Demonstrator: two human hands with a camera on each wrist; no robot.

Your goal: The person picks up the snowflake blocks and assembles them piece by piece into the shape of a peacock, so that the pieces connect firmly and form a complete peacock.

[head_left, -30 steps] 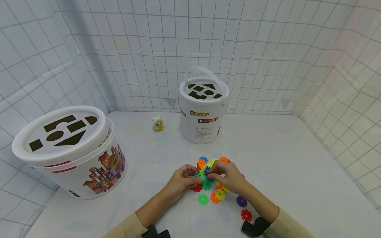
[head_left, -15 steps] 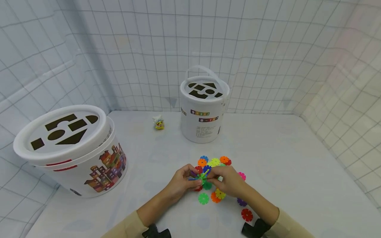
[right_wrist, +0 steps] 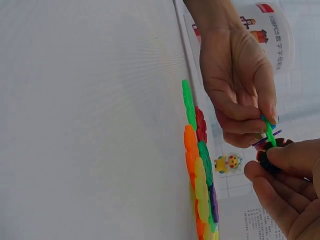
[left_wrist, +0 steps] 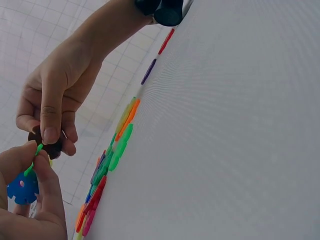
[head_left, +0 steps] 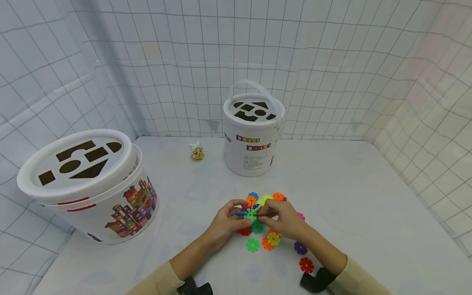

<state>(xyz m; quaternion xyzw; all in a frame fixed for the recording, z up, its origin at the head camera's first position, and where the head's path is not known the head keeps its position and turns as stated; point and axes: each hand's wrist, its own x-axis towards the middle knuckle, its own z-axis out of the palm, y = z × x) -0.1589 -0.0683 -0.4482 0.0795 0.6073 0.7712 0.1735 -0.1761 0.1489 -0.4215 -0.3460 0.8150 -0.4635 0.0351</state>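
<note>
In the head view my left hand (head_left: 224, 223) pinches a green notched plastic disc (head_left: 250, 216) by its lower left edge. Other discs are slotted into its rim and stand out from it, among them a blue disc (left_wrist: 22, 187) and a purple disc (right_wrist: 277, 133). My right hand (head_left: 283, 219) pinches a dark disc (left_wrist: 51, 149) between thumb and fingers at the green disc's right side. The dark disc meets the green rim; how deep it sits in a slot is hidden by the fingertips.
Several loose notched discs lie under and around my hands, including a light green disc (head_left: 252, 245), a purple disc (head_left: 300, 248) and a red disc (head_left: 306, 265). A large lidded bucket (head_left: 88, 217) stands left, a smaller handled bucket (head_left: 250, 159) behind, with a small toy figure (head_left: 197, 151) beside it.
The joined discs have turned in my left hand, so the green face now shows toward the head camera. My right hand has shifted slightly and stays at their right side.
</note>
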